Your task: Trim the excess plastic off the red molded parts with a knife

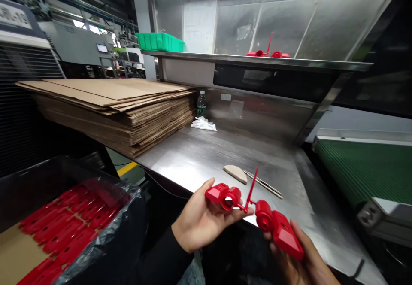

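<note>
My left hand (pixel 201 222), palm up, holds a red plastic moulded part (pixel 217 193) with a ring-shaped end between thumb and fingers. A thin upright red sprue (pixel 252 186) stands at that part's inner end. In my right hand (pixel 310 250) is a matching red moulded part (pixel 285 233), gripped from below and the side; some of those fingers are hidden behind it. Whether the sprue still joins the two parts, I cannot tell. Just beyond my hands, a beige half-round pad (pixel 235 173) and metal tweezers (pixel 264 184) lie on the steel table (pixel 180 154).
Flat cardboard sheets (pixel 128 117) are stacked on the left, by a bottle (pixel 201 103) and white gloves (pixel 204 124). A plastic-lined box (pixel 133 195) at lower left holds several red parts. A shelf (pixel 222 57) bears a green bin (pixel 160 41). Right stands a green conveyor (pixel 363 165).
</note>
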Demonstrator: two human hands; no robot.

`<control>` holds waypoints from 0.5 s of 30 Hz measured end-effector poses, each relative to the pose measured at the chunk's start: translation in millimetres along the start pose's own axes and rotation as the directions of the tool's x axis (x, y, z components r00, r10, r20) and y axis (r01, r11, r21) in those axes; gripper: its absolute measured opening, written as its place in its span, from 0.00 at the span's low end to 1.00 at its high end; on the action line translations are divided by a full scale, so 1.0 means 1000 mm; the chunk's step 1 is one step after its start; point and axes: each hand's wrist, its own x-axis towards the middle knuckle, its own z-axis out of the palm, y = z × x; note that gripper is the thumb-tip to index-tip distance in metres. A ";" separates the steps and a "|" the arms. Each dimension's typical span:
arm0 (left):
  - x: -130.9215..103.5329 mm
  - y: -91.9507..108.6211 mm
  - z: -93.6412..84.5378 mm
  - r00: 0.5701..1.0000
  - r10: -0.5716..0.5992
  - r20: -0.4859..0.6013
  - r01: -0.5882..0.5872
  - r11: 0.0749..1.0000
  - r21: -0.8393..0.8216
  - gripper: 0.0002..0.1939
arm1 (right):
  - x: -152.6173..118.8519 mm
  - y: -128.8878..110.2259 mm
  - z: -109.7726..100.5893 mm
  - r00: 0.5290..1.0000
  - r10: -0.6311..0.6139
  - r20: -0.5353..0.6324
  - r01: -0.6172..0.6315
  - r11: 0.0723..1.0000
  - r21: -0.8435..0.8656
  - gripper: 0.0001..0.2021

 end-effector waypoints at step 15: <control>-0.004 0.012 -0.007 0.998 0.037 0.056 -0.056 0.922 0.382 0.26 | -0.012 0.010 0.023 0.956 -0.188 0.224 0.256 0.910 -0.326 0.21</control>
